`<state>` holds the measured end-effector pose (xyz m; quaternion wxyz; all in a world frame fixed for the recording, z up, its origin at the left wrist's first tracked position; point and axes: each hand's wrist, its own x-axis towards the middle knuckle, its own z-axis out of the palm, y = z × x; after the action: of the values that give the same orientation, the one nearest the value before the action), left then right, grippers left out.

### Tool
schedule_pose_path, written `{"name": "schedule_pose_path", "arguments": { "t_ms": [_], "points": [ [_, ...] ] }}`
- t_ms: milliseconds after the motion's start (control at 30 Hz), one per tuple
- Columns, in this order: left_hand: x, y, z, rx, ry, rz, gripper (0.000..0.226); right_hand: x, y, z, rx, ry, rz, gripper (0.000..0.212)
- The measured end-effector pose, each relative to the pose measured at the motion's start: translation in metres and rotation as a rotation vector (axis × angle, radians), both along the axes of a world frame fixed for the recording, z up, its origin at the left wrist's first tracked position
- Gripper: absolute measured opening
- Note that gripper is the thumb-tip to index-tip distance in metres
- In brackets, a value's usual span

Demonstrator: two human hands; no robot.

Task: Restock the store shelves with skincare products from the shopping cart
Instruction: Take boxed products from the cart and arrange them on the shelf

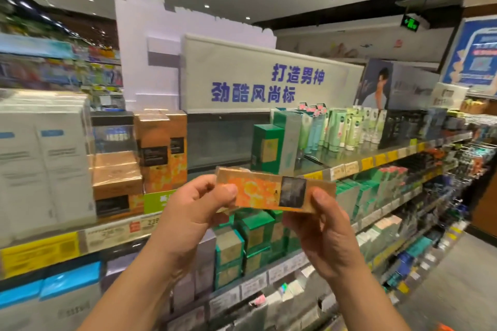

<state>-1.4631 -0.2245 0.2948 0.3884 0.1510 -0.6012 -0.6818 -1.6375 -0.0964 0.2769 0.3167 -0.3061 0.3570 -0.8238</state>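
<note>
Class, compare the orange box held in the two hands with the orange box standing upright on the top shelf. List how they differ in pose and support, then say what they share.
The held box lies on its side, long edge about level; the shelf box stands upright. The held box is gripped at its ends by the left hand and right hand, in the air; the shelf box rests on the top shelf beside other boxes. Both share an orange pattern, gold-brown card and a dark label.
</note>
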Motion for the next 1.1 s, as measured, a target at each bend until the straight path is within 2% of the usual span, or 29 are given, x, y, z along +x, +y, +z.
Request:
{"name": "schedule_pose_path", "arguments": {
  "t_ms": [133, 200, 367, 467, 567, 700, 800, 933, 1033, 1100],
  "points": [
    [0.012, -0.004, -0.003, 0.030, -0.054, 0.013, 0.061, -0.001, -0.030, 0.031, -0.109, -0.033, 0.036, 0.049],
    [0.012, -0.005, -0.002, 0.071, -0.037, -0.005, 0.058, 0.007, -0.046, 0.043, -0.091, 0.037, 0.074, 0.036],
    [0.013, -0.013, 0.006, 0.167, 0.074, 0.039, 0.048, 0.029, -0.077, 0.066, 0.228, 0.337, 0.228, 0.049],
    [0.020, -0.022, 0.010, 0.154, 0.067, 0.057, 0.048, 0.026, -0.087, 0.079, 0.229, 0.455, 0.236, 0.049],
    [0.030, -0.029, 0.017, 0.087, 0.017, 0.093, 0.049, 0.026, -0.097, 0.088, 0.177, 0.526, 0.147, 0.052],
    [0.043, -0.041, 0.025, -0.036, -0.026, 0.330, 0.052, 0.021, -0.116, 0.090, 0.187, 0.595, -0.021, 0.059],
    [0.050, -0.050, 0.029, -0.162, -0.021, 0.503, 0.040, 0.017, -0.131, 0.088, 0.218, 0.686, -0.078, 0.052],
    [0.051, -0.061, 0.033, -0.242, 0.051, 0.601, 0.034, 0.019, -0.149, 0.082, 0.282, 0.827, -0.121, 0.037],
    [0.050, -0.061, 0.039, -0.267, 0.091, 0.593, 0.040, 0.023, -0.161, 0.074, 0.321, 0.833, -0.119, 0.041],
    [0.048, -0.063, 0.039, -0.281, 0.054, 0.604, 0.054, 0.024, -0.166, 0.068, 0.350, 0.865, -0.116, 0.040]
  ]
}}
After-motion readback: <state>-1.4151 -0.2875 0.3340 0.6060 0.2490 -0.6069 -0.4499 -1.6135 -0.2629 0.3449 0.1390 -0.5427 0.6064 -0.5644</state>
